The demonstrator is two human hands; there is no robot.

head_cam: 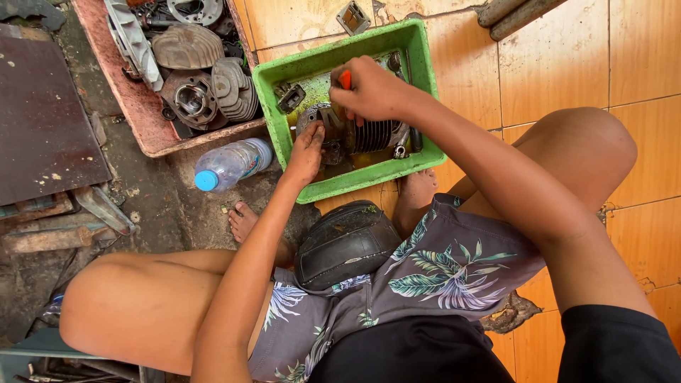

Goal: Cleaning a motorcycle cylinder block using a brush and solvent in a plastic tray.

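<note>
One green tray (pixel 418 67) holds one finned engine cylinder (pixel 372 135). Left hand (pixel 306 152) presses curled fingers on its near-left end; right hand (pixel 372 89) pinches one orange-handled tool (pixel 345 78) above it.

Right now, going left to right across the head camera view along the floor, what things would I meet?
Rusty metal plate → pink tray of engine parts → plastic bottle with blue cap → left hand → finned engine cylinder in the green tray.

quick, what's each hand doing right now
Left hand: fingers resting on the finned grey metal engine cylinder, steadying it.
Right hand: closed around an orange-handled tool.
</note>
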